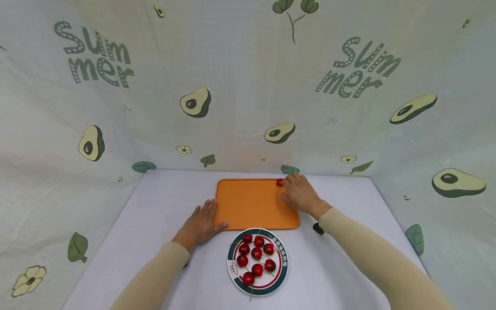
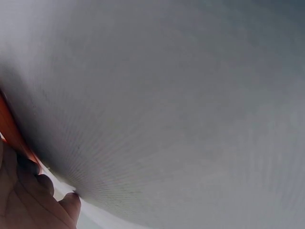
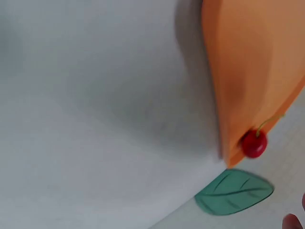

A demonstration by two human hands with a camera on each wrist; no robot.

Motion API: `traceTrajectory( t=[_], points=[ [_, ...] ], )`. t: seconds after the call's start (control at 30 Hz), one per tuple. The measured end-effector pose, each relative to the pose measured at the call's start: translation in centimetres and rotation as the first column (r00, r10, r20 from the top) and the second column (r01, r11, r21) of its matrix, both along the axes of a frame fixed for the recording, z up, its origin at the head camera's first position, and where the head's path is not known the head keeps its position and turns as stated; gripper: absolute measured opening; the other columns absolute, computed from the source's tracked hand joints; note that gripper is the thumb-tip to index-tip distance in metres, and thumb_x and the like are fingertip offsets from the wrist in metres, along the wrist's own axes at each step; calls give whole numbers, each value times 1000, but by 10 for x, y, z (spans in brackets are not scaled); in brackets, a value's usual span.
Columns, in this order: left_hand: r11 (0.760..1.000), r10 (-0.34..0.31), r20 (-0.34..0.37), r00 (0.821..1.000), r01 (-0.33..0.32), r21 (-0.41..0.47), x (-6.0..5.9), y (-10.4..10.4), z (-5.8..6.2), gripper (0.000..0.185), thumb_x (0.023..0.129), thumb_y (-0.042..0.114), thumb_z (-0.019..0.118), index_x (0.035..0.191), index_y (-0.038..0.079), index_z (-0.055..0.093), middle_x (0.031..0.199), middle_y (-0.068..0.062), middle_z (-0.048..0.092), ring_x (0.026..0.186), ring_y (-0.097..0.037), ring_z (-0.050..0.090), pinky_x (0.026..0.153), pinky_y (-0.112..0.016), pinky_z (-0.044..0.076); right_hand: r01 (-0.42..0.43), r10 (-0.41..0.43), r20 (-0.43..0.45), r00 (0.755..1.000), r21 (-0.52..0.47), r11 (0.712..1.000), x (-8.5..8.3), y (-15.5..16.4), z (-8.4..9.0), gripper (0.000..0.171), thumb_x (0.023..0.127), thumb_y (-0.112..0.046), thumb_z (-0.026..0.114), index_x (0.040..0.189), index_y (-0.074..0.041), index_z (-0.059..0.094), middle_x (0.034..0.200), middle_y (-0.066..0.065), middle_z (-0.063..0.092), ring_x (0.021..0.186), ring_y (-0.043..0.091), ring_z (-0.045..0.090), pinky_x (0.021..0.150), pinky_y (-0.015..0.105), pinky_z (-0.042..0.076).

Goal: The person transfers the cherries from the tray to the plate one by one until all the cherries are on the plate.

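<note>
An orange tray (image 1: 252,204) lies on the white table. At its far right corner sits one red cherry (image 3: 254,143) with a thin stem. My right hand (image 1: 299,192) is over the tray's right side, its fingers near that cherry. The right wrist view shows only fingertips (image 3: 291,222) at the lower right, apart from the cherry. My left hand (image 1: 203,221) rests at the tray's left edge, fingers stretched out and thumb over the near left corner. In front of the tray, a round plate (image 1: 260,294) with a green-and-red rim holds several stemmed cherries (image 1: 257,270).
The plate stands close against the tray's near edge. A white cloth (image 1: 240,64) printed with avocados, leaves and lettering rises behind the table. The white tabletop (image 1: 337,267) extends on both sides of the tray.
</note>
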State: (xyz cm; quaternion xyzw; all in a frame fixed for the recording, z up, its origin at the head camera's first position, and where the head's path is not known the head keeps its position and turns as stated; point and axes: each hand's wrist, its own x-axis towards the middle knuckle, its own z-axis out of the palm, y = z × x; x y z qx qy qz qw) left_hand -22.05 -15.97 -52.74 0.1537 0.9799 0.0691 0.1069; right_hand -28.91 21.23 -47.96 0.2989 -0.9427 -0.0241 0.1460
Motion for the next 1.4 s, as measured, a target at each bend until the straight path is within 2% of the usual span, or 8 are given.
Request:
traceTrajectory(
  t=[0.4,0.63,0.73,0.9,1.0,1.1,1.27,1.4],
  points=[
    [1000,-23,1,1000,23,-3,0,3,-2,98,104,70,44,166,-3,21,174,-20,26,163,-37,21,132,-56,20,83,-86,86,993,44,996,-34,13,-8,41,96,-23,74,128,2,67,125,20,65,117,40,54,99,53,53],
    [1000,-28,-10,1000,28,-12,2,7,-6,98,104,72,43,166,-2,23,173,-18,27,162,-36,23,131,-55,22,169,-178,237,955,55,984,-43,12,-21,40,99,-15,61,135,3,63,133,22,61,122,41,51,107,61,50],
    [999,-28,-13,1000,28,-24,1,7,-6,99,103,73,41,167,-1,22,174,-18,26,162,-35,22,131,-55,21,182,-193,266,945,68,981,-44,13,-25,40,100,-14,57,135,4,64,131,21,62,118,41,51,104,60,50],
    [999,-21,-19,1000,20,-37,-1,4,-3,100,103,74,41,167,0,21,174,-18,26,163,-35,22,132,-54,21,146,-166,250,954,97,985,-42,12,-26,30,99,-15,60,122,2,71,116,19,65,102,37,52,90,55,54],
    [999,-15,-18,1000,14,-31,-2,1,-2,100,103,73,41,167,-1,21,174,-18,26,163,-35,22,132,-55,21,102,-124,232,965,105,989,-39,11,-25,24,100,-18,63,113,0,73,111,17,67,97,35,53,87,53,54],
    [1000,-8,-12,1000,8,-24,-3,-2,-1,99,103,72,42,167,-1,20,174,-19,25,163,-36,22,132,-55,21,71,-90,215,973,95,993,-38,8,-25,29,100,-23,66,118,-1,71,116,17,67,102,35,55,92,53,54],
    [1000,7,1,1000,-7,-31,-4,-3,-1,100,103,72,42,167,-1,19,174,-19,24,163,-36,21,132,-55,20,53,-57,193,980,26,998,-42,0,-25,43,99,-22,68,137,-1,64,127,17,64,115,37,55,103,57,53],
    [999,12,14,1000,-12,-37,-4,-2,-1,100,103,73,41,168,0,18,175,-17,23,163,-35,19,132,-53,19,35,-35,211,977,3,999,-47,-7,-24,40,101,-20,70,137,-4,66,129,15,64,120,36,53,109,58,50]
  ],
)
